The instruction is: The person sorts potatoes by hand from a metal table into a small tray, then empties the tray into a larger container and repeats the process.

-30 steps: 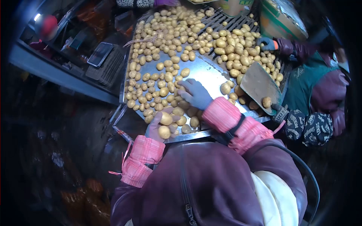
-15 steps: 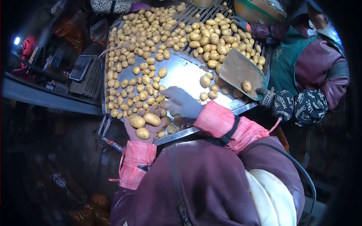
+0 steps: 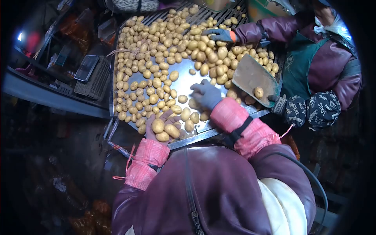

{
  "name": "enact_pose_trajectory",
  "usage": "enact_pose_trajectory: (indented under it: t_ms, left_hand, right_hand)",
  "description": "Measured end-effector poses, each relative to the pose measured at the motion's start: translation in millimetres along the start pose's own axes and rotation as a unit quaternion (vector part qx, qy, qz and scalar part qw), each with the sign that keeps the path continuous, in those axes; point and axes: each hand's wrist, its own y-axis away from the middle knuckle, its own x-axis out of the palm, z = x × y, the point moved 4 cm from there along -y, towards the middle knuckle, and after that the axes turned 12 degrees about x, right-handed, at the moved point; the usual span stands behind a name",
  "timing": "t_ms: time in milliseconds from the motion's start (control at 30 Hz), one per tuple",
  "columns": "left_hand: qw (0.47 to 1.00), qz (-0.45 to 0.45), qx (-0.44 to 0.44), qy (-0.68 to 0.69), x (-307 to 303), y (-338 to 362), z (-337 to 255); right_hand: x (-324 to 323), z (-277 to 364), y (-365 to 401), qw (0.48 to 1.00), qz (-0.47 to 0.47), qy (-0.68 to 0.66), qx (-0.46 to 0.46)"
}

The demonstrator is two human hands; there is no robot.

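Several potatoes (image 3: 162,136) rest on the upturned palm and fingers of my left hand (image 3: 150,131), which is gloved and low over the near edge of the metal table (image 3: 182,80). My right hand (image 3: 207,94), in a grey glove, hovers over or touches the bare metal to the right, its fingers slightly bent and apart, with nothing seen in it. Loose potatoes (image 3: 189,116) lie between my two hands. A broad spread of potatoes (image 3: 152,70) covers the table's left and far parts.
At the right, a co-worker in a green apron (image 3: 299,66) holds a scoop (image 3: 250,76) with one potato on it. The co-worker's other gloved hand (image 3: 219,34) reaches over the potato heap. Plastic crates (image 3: 92,80) stand left of the table.
My right hand has moved right and away from my left hand. My left hand, still bearing potatoes, has shifted slightly right. The co-worker's far hand has swept left, and heaped potatoes have slid leftward.
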Motion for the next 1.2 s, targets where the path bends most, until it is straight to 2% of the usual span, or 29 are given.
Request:
enact_pose_trajectory:
  t_ms: [33, 67, 100, 167, 200, 233, 300, 367, 467, 567, 633, 700, 733, 767, 833, 900, 967, 1000, 1033, 1067, 1100, 1133, 1200]
  left_hand:
    - [1.000, -0.022, 0.005, -0.021, 7, 5, -1]
    - [0.999, -0.008, 0.004, -0.040, 8, 5, -2]
    - [0.999, 0.031, -0.002, -0.016, 4, 1, -1]
    - [0.994, 0.107, -0.012, 0.034, -16, -14, 3]
    - [0.977, 0.178, -0.055, 0.102, -18, -17, 3]
    - [0.977, 0.179, -0.053, 0.104, -21, -18, 2]
    - [0.986, 0.137, -0.038, 0.084, -21, -16, -1]
    - [0.991, 0.108, -0.031, 0.076, -20, -14, 0]
    - [0.994, 0.086, -0.030, 0.064, -20, -14, 1]
    - [0.997, 0.051, -0.033, 0.045, -18, -11, 4]
    - [0.998, 0.019, -0.042, 0.034, -16, -6, 6]
    - [0.995, 0.051, -0.070, 0.039, -8, 3, 5]
    - [0.990, 0.097, -0.090, 0.040, -1, 8, 3]
    - [0.992, 0.096, -0.078, -0.007, 3, 13, 3]
    - [0.989, 0.098, -0.050, -0.102, 9, 18, 7]
    - [0.980, 0.132, -0.016, -0.145, 15, 18, 6]
    - [0.968, 0.165, 0.019, -0.187, 18, 20, 5]
    - [0.971, 0.205, -0.005, -0.124, 13, 19, 10]
    - [0.968, 0.242, -0.034, -0.063, 8, 17, 15]
    - [0.946, 0.297, -0.100, 0.083, -17, 5, 31]
    - [0.973, 0.197, -0.111, 0.055, -1, 21, 20]
    - [0.988, 0.094, -0.118, 0.028, 14, 39, 8]
    - [0.995, 0.046, -0.066, -0.061, 19, 49, 4]
  right_hand:
    - [5, 11, 11, 0.997, 0.040, -0.061, -0.032]
    - [10, 26, 25, 0.988, 0.087, -0.116, -0.059]
    - [6, 38, 38, 0.972, 0.135, -0.133, -0.135]
    - [-4, 34, 48, 0.979, 0.127, -0.139, -0.080]
    - [-9, 12, 44, 0.992, 0.040, -0.098, -0.074]
    - [-17, -14, 42, 0.995, -0.048, -0.056, -0.068]
    - [-50, -35, 48, 0.970, -0.148, 0.191, -0.026]
    - [-56, -70, 49, 0.948, -0.151, 0.280, 0.002]
    - [-45, -103, 39, 0.949, -0.085, 0.302, 0.040]
    - [-45, -120, 24, 0.980, -0.004, 0.197, 0.037]
    - [-53, -106, 32, 0.987, -0.034, 0.157, 0.022]
    - [-62, -70, 43, 0.992, -0.086, 0.093, 0.002]
    - [-63, -49, 46, 0.998, -0.064, 0.029, -0.005]
    - [-61, -29, 49, 0.991, -0.087, -0.019, -0.096]
    - [-41, 8, 53, 0.977, -0.048, -0.159, -0.133]
    - [-33, 59, 64, 0.957, -0.061, -0.078, -0.273]
    - [-25, 92, 74, 0.935, 0.106, -0.039, -0.336]
    - [-25, 103, 84, 0.900, 0.010, -0.086, -0.427]
    - [-23, 101, 80, 0.905, 0.017, -0.089, -0.415]
    - [-24, 96, 71, 0.910, 0.025, -0.092, -0.403]
    - [-24, 88, 62, 0.914, 0.036, -0.094, -0.392]
    - [-16, 60, 43, 0.954, 0.023, -0.119, -0.275]
    - [1, 28, 23, 0.965, 0.085, 0.109, -0.222]
